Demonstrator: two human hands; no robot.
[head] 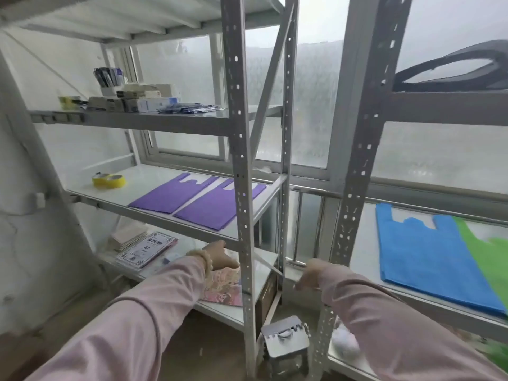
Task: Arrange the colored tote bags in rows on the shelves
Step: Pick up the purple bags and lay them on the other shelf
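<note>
Two purple tote bags (170,196), above flat left hand (220,257), right hand (310,273) grip unclear

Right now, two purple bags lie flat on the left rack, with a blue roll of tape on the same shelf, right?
Not quite: the roll of tape is yellow, not blue, as the head view shows. The two purple bags do lie flat on the left rack, on the same shelf as it.
</note>
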